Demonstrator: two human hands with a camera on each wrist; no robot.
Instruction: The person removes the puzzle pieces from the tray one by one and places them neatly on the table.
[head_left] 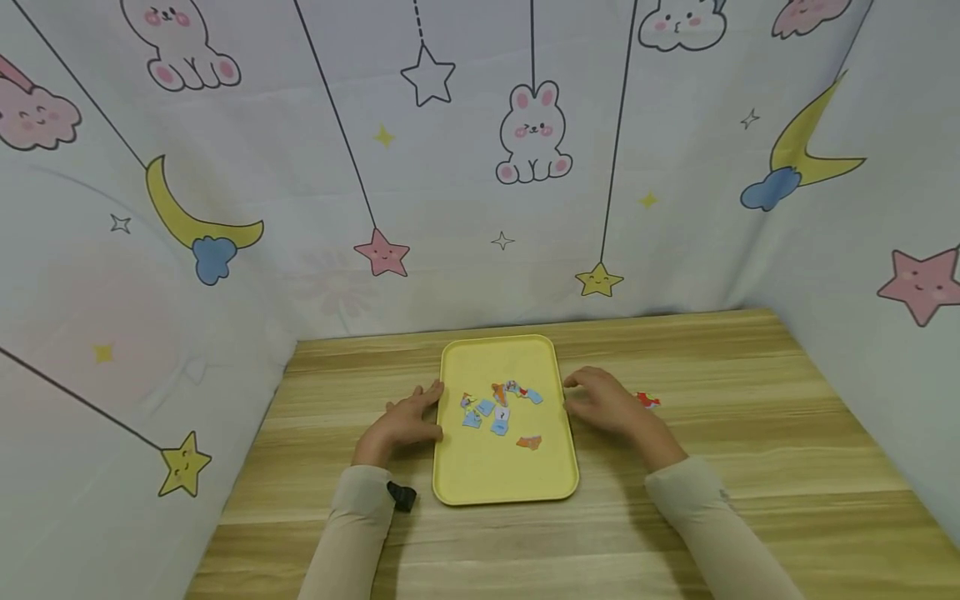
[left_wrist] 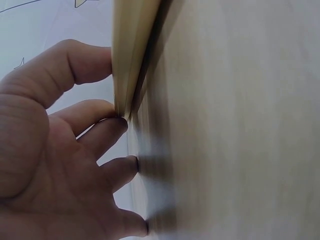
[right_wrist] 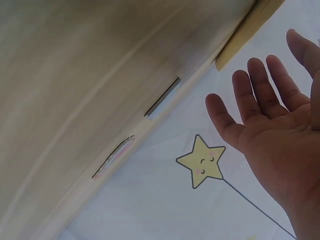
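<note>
Yellow tray (head_left: 487, 483) lies flat on the wood-grain table (head_left: 487, 550), between your two hands. Your left hand (head_left: 408, 419) is at its left side, fingers spread: the thumb is against the tray's outer wall, with the index and middle fingertips at the same wall farther along. Your right hand (head_left: 603, 404) is just beside the right edge, fingers loosely bent and slightly parted, pinching nothing. Inside the tray, small picture pieces (head_left: 486, 407) sit in a loose cluster around the middle, clear of your fingers; one orange piece (head_left: 529, 442) lies apart, nearer to you. A red piece (head_left: 648, 400) rests on the table beyond your right forearm. A small black object (head_left: 402, 497) is by your left cuff. View comparison: only the head view shows the tray's contents. Your left wrist view adds the contact at the wall, and the ring and little fingertips reaching down to the table. Your right wrist view shows background between your right fingertips and the tray, plus two flat pieces on the table, seen edge-on: a pinkish piece (right_wrist: 114, 157) and a pale blue piece (right_wrist: 162, 98). The head view shows only one piece there.
</note>
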